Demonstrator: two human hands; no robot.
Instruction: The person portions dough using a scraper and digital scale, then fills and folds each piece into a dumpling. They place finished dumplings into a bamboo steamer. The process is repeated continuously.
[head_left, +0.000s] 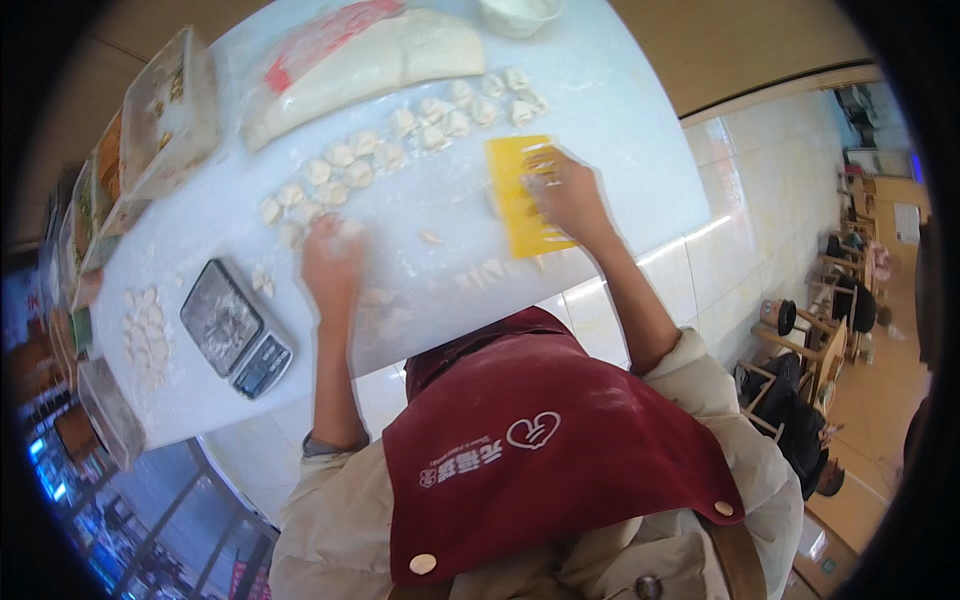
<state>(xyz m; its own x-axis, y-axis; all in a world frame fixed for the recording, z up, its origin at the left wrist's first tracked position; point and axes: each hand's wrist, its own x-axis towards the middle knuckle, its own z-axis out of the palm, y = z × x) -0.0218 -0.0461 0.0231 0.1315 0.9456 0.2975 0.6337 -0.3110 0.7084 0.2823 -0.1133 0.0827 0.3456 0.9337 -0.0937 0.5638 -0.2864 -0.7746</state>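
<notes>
My left hand (332, 259) is blurred, its fingers bent down to the floured white tabletop (637, 97) at the near end of a row of small dough pieces (341, 154). A pale bit shows at its fingertips; whether it is pinched there is unclear. My right hand (568, 191) lies over a yellow plastic sheet with pale slots or ridges (504, 191), fingers bent across its face. Blur hides whether it grips the sheet or presses something on it. One small dough bit (430, 237) lies between the hands. More dough scraps (487, 276) are along the near edge.
A large dough slab (375, 71) under plastic and a white bowl (521, 15) are at the back. A digital scale (236, 330) stands left, beside small dough bits (146, 334). Plastic food containers (169, 112) line the left edge. Seated people (795, 420) are off to the right.
</notes>
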